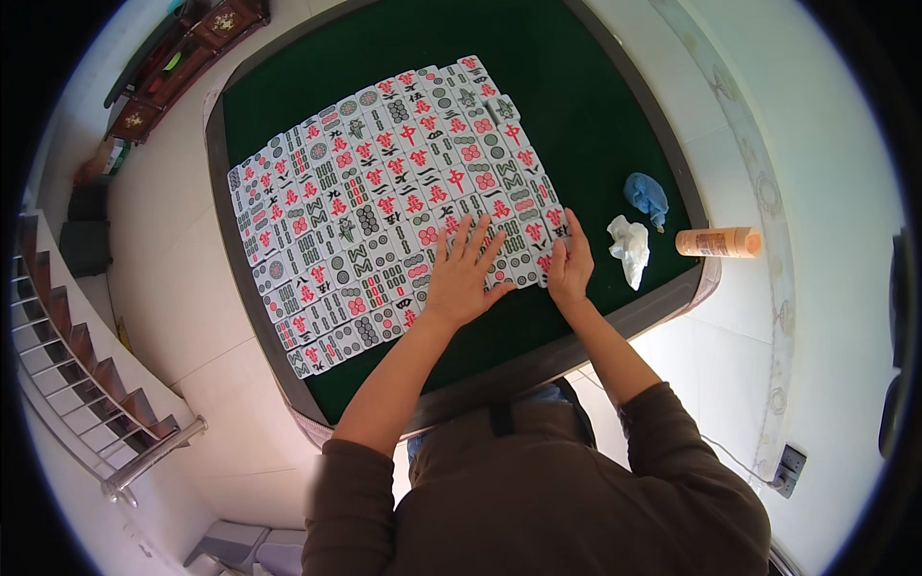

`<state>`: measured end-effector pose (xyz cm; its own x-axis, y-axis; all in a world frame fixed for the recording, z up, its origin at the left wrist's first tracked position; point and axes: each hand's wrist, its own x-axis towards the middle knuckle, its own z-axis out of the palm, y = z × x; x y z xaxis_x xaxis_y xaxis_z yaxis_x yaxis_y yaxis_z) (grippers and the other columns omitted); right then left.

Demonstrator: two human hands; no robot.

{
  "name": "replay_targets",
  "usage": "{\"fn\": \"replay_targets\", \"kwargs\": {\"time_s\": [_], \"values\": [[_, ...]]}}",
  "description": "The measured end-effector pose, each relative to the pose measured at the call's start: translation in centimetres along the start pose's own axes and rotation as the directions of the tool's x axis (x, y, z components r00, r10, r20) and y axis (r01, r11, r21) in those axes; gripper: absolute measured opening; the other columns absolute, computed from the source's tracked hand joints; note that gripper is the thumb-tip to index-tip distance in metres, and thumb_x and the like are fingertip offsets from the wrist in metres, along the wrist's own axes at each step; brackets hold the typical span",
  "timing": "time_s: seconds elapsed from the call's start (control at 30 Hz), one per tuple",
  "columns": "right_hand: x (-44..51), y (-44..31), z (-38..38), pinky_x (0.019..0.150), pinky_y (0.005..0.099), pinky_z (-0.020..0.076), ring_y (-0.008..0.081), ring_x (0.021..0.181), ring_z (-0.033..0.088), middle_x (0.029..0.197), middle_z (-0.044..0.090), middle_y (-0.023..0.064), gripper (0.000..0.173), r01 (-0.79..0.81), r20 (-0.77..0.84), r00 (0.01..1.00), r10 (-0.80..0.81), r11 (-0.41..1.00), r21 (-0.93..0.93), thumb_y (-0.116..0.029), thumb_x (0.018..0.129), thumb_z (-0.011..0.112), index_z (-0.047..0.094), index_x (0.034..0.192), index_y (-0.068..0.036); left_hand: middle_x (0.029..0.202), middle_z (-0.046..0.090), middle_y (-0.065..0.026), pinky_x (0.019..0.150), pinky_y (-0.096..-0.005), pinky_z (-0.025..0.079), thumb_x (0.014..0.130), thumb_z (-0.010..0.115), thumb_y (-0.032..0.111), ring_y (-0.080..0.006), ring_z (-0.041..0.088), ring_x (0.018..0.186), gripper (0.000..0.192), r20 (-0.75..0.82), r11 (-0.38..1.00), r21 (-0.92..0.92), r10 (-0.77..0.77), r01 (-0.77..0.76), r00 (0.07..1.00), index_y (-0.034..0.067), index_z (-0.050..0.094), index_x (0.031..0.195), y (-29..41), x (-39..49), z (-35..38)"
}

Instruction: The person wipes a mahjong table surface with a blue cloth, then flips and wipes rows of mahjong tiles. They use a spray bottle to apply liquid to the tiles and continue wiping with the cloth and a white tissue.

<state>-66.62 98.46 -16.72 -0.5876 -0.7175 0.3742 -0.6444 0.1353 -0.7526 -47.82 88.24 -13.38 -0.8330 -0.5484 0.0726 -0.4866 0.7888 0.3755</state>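
Many white mahjong tiles (pixel 374 194) lie face up, packed edge to edge in a large block on the green felt of a mahjong table (pixel 569 79). Flat on the tiles near the block's front right rests my left hand (pixel 462 277), its fingers spread. Beside the block's right edge, my right hand (pixel 573 266) touches the outermost tiles with its fingers and thumb. It grips no loose tile that I can see. One tile with a green bird-like design (pixel 503 109) sticks out a little from the far right edge. Tiles under my left hand are hidden.
Right of my right hand lie a crumpled white tissue (pixel 629 248) and a blue cloth (pixel 646 198). An orange bottle (pixel 718 243) lies on its side at the table's dark raised rim (pixel 634 93). A wooden cabinet (pixel 187 57) and a staircase (pixel 94 367) stand to the left.
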Motion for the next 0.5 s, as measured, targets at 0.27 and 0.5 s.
{"fn": "replay_targets", "kwargs": {"time_s": [0.27,0.5], "values": [[1.1,0.1,1.4,0.095,0.0390,0.0484,0.0361,0.113,0.061,0.131,0.058,0.0208,0.040,0.039,-0.043,0.998,-0.041,0.998,-0.053,-0.017,0.092,0.056,0.056,0.128,0.001,0.158,0.025,-0.0126,0.116,-0.0575,0.012,0.085,0.062,0.056,-0.0341,0.019,0.146,0.078,-0.010,0.997,0.075,0.023,-0.022,1.000,0.016,0.039,0.148,0.1,-0.2,0.0],[2.9,-1.4,-3.5,0.109,0.0481,0.0318,0.0374,0.134,0.041,0.144,0.045,0.0175,0.051,0.226,0.159,0.968,-0.195,0.950,-0.216,-0.019,0.085,0.065,0.052,0.132,-0.003,0.158,0.026,-0.0123,0.116,-0.0561,0.013,0.086,0.062,0.052,-0.0327,0.021,0.146,0.077,-0.026,0.998,0.035,-0.049,0.050,0.998,0.015,0.037,0.149,0.8,-2.2,0.2]]}}
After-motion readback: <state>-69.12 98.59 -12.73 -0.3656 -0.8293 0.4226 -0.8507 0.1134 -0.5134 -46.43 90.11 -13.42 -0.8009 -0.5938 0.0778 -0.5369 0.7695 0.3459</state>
